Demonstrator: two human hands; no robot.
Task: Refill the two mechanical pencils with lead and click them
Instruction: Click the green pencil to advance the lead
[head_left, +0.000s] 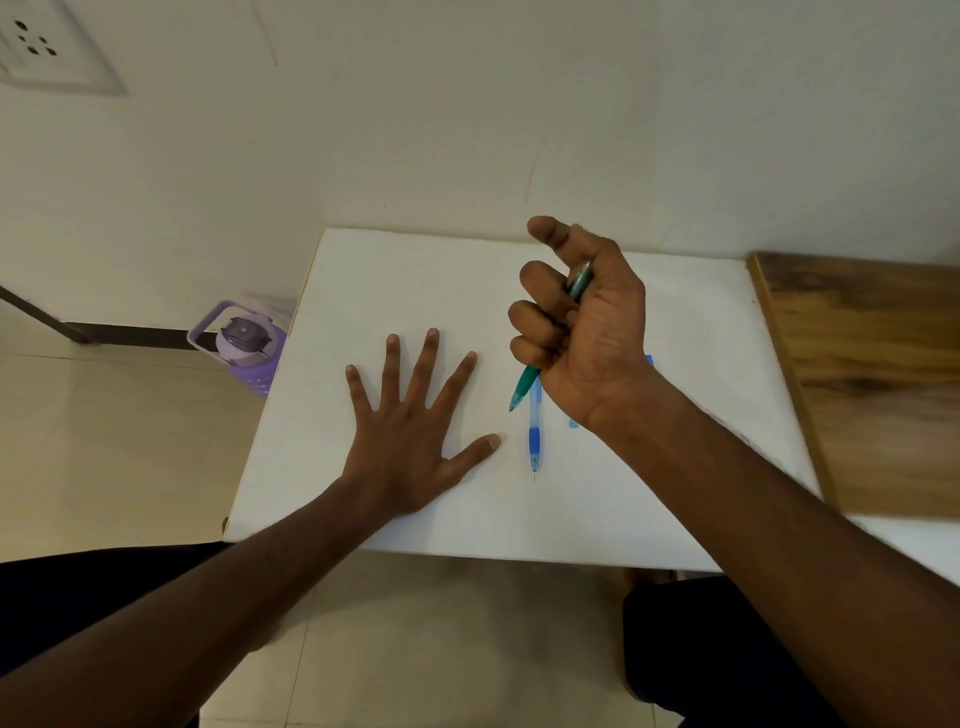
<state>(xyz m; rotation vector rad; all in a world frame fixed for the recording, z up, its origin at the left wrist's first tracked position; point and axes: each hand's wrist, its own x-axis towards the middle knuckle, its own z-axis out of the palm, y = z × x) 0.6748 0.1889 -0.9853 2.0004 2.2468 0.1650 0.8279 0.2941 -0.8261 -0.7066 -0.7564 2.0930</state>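
My right hand grips a green mechanical pencil in a fist above the white table, tip pointing down and towards me, thumb raised over its top end. A blue mechanical pencil lies flat on the table just below that hand, tip towards me. A small teal object, perhaps a lead case, peeks out from under my right wrist; most of it is hidden. My left hand rests flat on the table with fingers spread, left of the blue pencil and not touching it.
A wooden board lies at the table's right side. A purple water bottle stands on the floor by the table's left edge. The wall is right behind the table.
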